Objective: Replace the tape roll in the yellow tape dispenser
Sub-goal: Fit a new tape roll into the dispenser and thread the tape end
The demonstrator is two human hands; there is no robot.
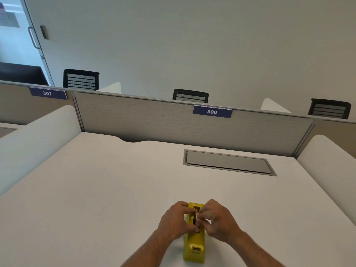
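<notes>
1. Yellow tape dispenser [194, 245] standing upright on the white counter [96, 189], near the front edge, lengthwise toward the viewer, cutter end nearest.
2. Left hand [174, 222] against the dispenser's left side, fingers curled over the top edge at the roll slot; grip clenched on the dispenser body.
3. Right hand [217, 221] on the right side, fingertips pinched together over the slot; looks like a grip on the tape roll [195, 220], but contact mostly hidden by fingers.
4. Tape roll only partly visible: thin dark edge sitting in the middle slot between both hands. Can't tell whether seated fully or lifted.
5. Both forearms bare, entering from the bottom of frame and converging on the dispenser.
6. Grey flip-lid cable hatch [229, 162] set flush in the counter, well apart from the hands, far right.
7. Grey partition [144, 120] behind the counter, blue tag "306" [212, 111] on its top edge; second tag "307" [47, 93] further left.
8. Three black mesh chair backs beyond the partition; glass door [17, 39] at top left.
</notes>
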